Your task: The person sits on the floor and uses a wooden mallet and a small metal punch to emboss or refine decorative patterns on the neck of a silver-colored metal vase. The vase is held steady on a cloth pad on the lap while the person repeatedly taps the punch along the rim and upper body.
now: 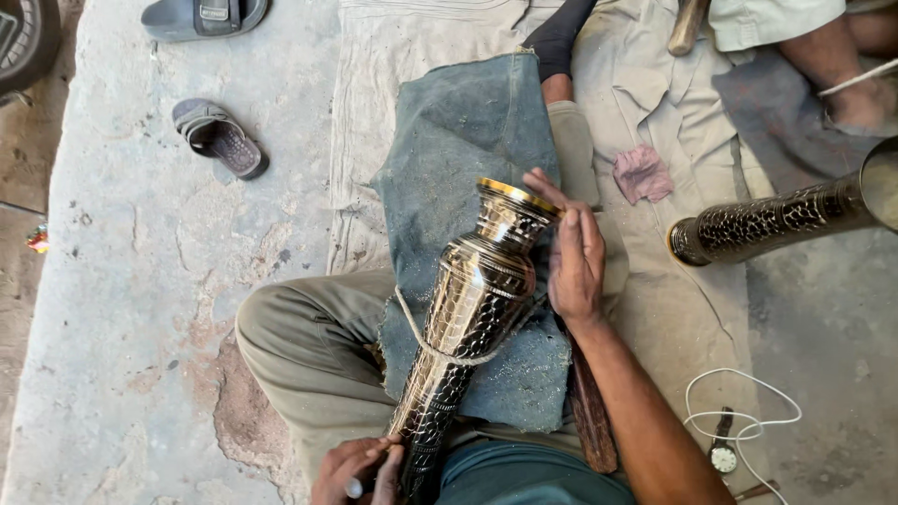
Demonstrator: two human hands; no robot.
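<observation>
- Canvas sheet [412,56]: I log it spread over the concrete floor [140,281], its left edge running down mid-frame; its top edge is cut off by the picture.
- Blue cloth [458,131]: lies on the sheet and across my lap, dusted with grit; its lower part is hidden under the vase.
- Metal vase [472,309]: tall, dark, scale-patterned, with a brass rim. It lies tilted across the blue cloth, mouth toward the sheet's far edge, foot toward me. A cord [421,341] loops round its middle. I cannot see inside the mouth.
- Second vase [767,224]: same pattern, lying near the sheet's right edge, its far end cut off at the frame.
- Right hand [572,257]: fingers extended and together, flat against the vase neck just below the rim.
- Left hand [360,468]: closed round the vase foot and partly cut off at the bottom edge; it pinches a small tool I cannot identify.
- Another person's foot [856,98]: top right corner, mostly out of view.
- Two sandals [220,136]: on bare concrete, upper left, well apart from the work.
- Pink rag [642,173], white cable [744,416], wristwatch [722,454]: along the right side.
</observation>
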